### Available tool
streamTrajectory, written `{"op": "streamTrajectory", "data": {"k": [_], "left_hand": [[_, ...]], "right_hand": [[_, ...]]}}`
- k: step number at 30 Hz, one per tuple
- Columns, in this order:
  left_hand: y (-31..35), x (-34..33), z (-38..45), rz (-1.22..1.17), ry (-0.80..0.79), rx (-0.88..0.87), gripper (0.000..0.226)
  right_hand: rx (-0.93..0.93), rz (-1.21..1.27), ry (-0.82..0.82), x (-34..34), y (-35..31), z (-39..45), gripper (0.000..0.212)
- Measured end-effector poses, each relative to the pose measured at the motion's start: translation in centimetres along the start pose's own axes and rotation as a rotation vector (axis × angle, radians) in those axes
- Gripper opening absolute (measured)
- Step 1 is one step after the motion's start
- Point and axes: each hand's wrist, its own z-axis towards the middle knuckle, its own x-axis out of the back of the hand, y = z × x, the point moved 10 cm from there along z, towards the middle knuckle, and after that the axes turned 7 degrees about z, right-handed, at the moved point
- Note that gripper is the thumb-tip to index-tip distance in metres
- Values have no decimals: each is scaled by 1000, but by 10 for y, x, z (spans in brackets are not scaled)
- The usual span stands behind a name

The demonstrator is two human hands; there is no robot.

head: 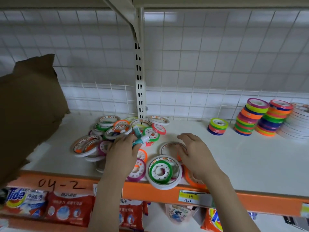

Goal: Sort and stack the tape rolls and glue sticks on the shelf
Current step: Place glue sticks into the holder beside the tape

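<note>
Gripping a teal-capped glue stick (139, 141) in curled fingers, the left hand (122, 152) sits over the loose pile of tape rolls (117, 131); the right hand (194, 154) hovers relaxed, holding nothing, just right of that pile above a white-rimmed roll (173, 147). Lifting the stick straight up should avoid dragging rolls off the orange shelf edge (150, 191). Sorted stacks (250, 119) stand well right of the pile, probably where the rolls belong.

We see a white shelf (234, 164) with an orange front edge (150, 191), a white wire grid (200, 64) behind, a green tape roll (160, 171) inside a white one (151, 179), neon stacks (250, 119) striped purple, yellow, orange and green, and a brown bag (30, 106).
</note>
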Motion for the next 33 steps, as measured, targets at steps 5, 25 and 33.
{"op": "streamTrajectory", "data": {"k": [5,25,33], "left_hand": [[-20,32,-6,-78,95,65,31],[-63,44,-28,-95,174,178,38],[7,37,-8,-166,212,-52,34]], "right_hand": [[80,-24,-99,-27,-34,41,36],[-37,-65,-366,-91,-73,94,25],[-63,196,58,-4,-46,72,21]]}}
